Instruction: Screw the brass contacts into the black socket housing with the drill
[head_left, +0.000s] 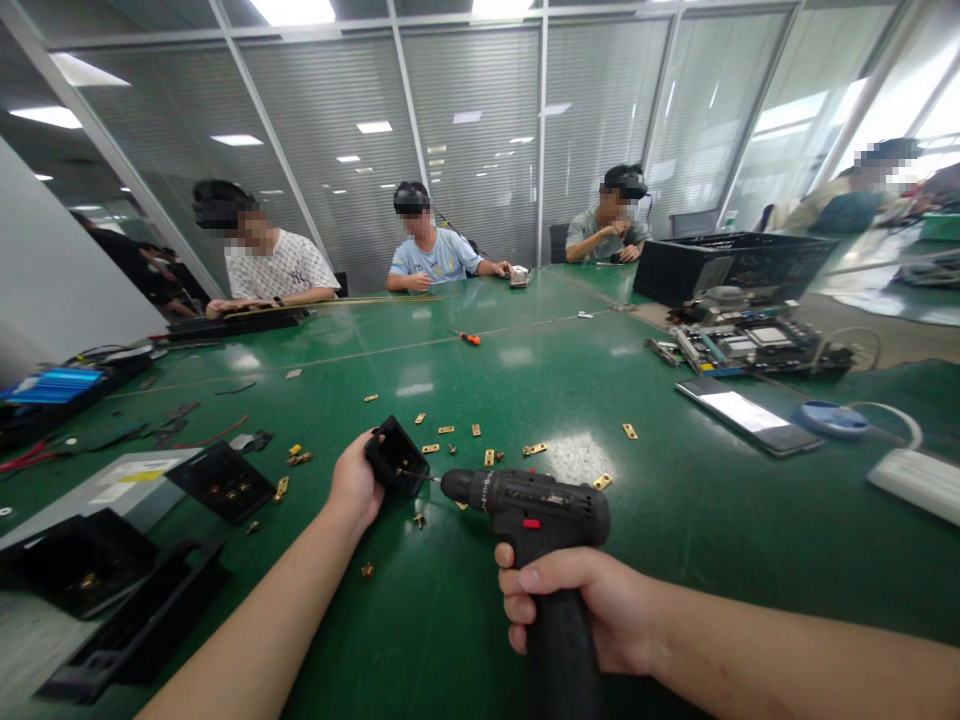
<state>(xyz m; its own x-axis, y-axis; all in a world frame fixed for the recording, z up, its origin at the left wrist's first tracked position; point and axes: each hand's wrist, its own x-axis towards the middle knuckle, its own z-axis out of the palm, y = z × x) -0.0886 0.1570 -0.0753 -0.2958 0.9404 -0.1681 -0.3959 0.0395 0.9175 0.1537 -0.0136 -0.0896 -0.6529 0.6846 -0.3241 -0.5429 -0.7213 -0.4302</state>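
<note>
Left hand (pixel 356 485) grips black box (pixel 391 438), brass pieces (pixel 403 467) inside.

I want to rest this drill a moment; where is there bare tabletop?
Bare green tabletop lies between the drill and the phone, and between the orange screwdriver and the brass plates. The left side is crowded: black housings and a silver box.

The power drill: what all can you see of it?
The power drill is pistol-shaped, mostly black, plastic-looking, with a red button and pale collar markings. The right hand grips its handle, base out of frame. Held over the table, it points left, its thin bit reaching into a black box in the left hand.
</note>
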